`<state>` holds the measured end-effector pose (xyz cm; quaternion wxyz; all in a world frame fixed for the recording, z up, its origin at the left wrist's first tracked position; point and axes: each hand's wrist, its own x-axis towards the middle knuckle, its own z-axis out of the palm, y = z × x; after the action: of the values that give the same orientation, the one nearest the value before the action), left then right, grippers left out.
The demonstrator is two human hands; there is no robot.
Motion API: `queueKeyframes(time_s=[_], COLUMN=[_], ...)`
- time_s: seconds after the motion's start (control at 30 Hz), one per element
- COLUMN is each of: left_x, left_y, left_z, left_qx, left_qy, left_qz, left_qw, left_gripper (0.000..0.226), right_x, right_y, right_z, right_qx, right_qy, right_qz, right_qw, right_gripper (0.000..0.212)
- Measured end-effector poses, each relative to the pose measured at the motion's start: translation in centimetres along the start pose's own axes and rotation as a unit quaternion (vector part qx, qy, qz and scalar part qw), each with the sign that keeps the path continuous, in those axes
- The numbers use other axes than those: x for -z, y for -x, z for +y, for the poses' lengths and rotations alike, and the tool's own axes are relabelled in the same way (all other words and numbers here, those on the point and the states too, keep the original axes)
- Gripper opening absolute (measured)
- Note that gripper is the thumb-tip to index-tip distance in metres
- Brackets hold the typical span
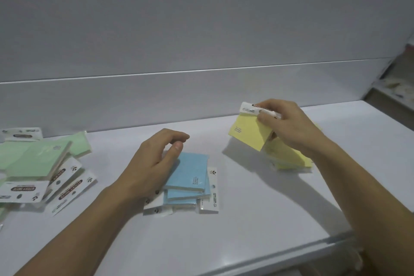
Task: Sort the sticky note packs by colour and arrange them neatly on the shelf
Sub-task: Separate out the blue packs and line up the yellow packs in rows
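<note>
A grey back panel fills the upper half of the frame, crossed by one thin horizontal seam. Below it the white shelf runs across the lower half, its front edge cut off at the lower right. At the far right edge, other shelving is too blurred to make out.

The green packs lie in a loose, overlapping pile at the middle left. Several are cut off by the frame edge, so they cannot be counted. Their white header cards point different ways, and the print on them is mostly unreadable.

The blue packs sit in a slightly fanned stack at the centre, with white headers poking out below and to the right. The left hand covers the stack's left part. Its fingers are loosely curled with the thumb tip close to the forefinger, and nothing shows between them. Whether the palm presses on the stack cannot be told.

The yellow stack lies at the middle right, largely hidden behind the right forearm. Above it, the right hand pinches the white header of one yellow pack, which is tilted with its lower edge toward the stack. The point where pack and stack might meet is hidden.
</note>
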<state>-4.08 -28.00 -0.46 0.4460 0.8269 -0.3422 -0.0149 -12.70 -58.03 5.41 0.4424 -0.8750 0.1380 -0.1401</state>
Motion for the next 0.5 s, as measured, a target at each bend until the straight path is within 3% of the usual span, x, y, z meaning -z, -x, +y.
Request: queueKeyframes(time_s=[0.33,0.5], left_x=[-0.6,-0.5], left_y=[-0.3,-1.4], left_z=[0.3,2.4], left_qx=[-0.008,-0.067], left_qy=[-0.026,-0.128], left_qz=[0.018,-0.054], left_qw=[0.999,0.988], left_gripper=[0.038,0.046], right_x=[2.2,2.2], right_y=[1.0,1.8], right_z=[3.8,3.5], right_qx=[-0.046,-0.066], right_qy=[0.184,0.157], right_qz=[0.098,0.118], right_qw=[0.977,0.978], right_gripper=[0.019,0.019])
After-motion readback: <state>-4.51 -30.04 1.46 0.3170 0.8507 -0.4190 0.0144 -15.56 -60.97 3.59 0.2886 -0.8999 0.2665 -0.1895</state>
